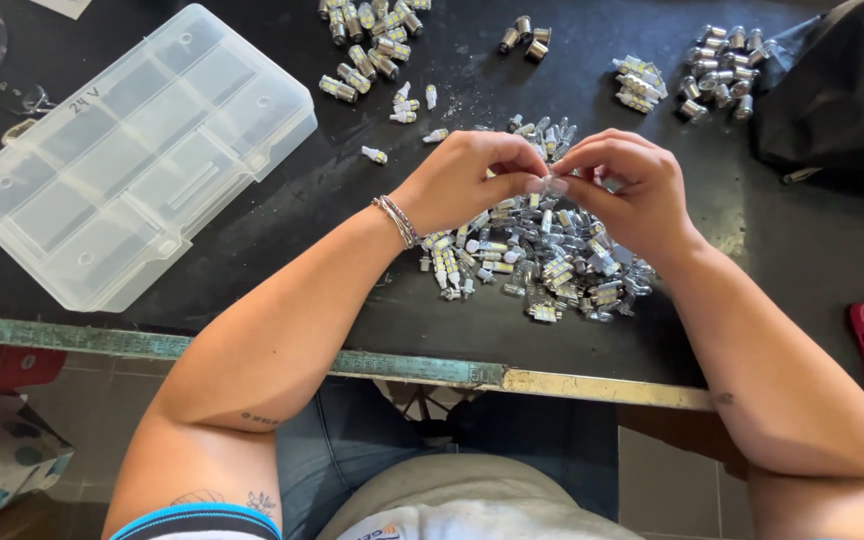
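The left hand (467, 180) and right hand (624, 185) are together pinching one tiny bulb (553, 183) over the bulb pile (537, 265).

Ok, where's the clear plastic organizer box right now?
In the head view, the clear organizer box lies shut on the black table at far left, beyond the left hand, left of the big bulb pile.
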